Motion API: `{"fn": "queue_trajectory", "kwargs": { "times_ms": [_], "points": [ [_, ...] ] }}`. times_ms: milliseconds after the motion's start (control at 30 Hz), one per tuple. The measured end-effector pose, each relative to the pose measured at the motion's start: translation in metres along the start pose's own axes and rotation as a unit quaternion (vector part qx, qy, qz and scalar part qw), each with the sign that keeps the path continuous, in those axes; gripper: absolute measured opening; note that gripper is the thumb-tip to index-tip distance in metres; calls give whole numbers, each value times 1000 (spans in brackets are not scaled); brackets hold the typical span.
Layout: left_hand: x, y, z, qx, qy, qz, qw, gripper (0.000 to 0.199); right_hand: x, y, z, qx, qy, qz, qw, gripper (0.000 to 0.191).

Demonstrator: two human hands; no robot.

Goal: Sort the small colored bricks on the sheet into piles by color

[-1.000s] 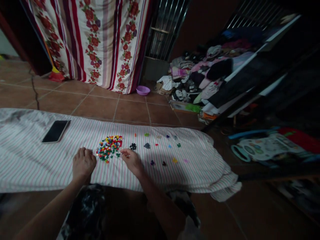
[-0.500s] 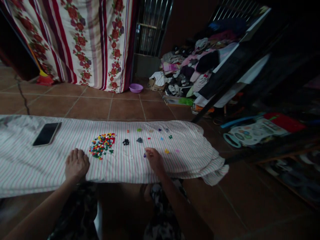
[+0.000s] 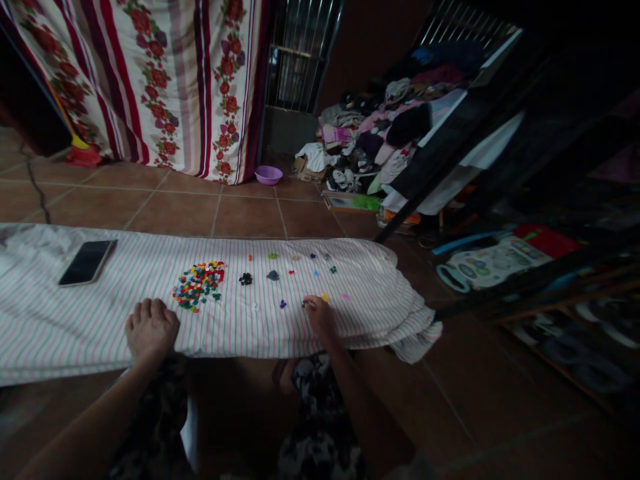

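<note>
On the striped cloth [image 3: 135,327], my left hand [image 3: 151,328] lies flat, palm down, just left of a mixed pile of small coloured pieces [image 3: 199,285]. My right hand [image 3: 319,315] is closed in a pinch beside the yellow pieces [image 3: 325,296]; whatever is between its fingertips is too small to name. Left of it sit purple pieces [image 3: 283,304] and white pieces [image 3: 257,307]. Farther back are black pieces [image 3: 245,279], grey pieces [image 3: 273,275], lime green pieces [image 3: 272,255] and dark green pieces [image 3: 333,270]. A pink piece [image 3: 345,296] rests to the right.
A phone [image 3: 87,263] lies on the cloth at the left. Beyond on the tiled floor are a purple basin [image 3: 269,175], a striped floral curtain [image 3: 185,87] and heaped clothes [image 3: 370,137]. A dark slanted post [image 3: 425,190] stands at the right.
My right hand has moved right, from the purple pieces to beside the yellow ones, still pinched. My left hand stays flat on the cloth. The whole view has shifted slightly.
</note>
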State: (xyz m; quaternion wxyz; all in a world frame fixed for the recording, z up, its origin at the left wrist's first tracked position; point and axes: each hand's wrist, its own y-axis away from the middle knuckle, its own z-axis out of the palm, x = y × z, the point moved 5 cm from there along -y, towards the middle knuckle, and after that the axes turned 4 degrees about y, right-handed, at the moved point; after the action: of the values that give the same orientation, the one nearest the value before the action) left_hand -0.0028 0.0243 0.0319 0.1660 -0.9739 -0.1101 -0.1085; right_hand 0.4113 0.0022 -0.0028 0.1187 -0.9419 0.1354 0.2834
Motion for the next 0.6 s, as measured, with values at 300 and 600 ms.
{"fn": "queue_trajectory", "kwargs": {
  "times_ms": [300, 600],
  "points": [
    [-4, -1, 6, 4, -6, -36, 999, 39, 4, 1, 9, 33, 21, -31, 999, 30],
    [-5, -2, 8, 11, -14, -34, 999, 39, 9, -1, 13, 67, -13, -39, 997, 31]
  ]
}}
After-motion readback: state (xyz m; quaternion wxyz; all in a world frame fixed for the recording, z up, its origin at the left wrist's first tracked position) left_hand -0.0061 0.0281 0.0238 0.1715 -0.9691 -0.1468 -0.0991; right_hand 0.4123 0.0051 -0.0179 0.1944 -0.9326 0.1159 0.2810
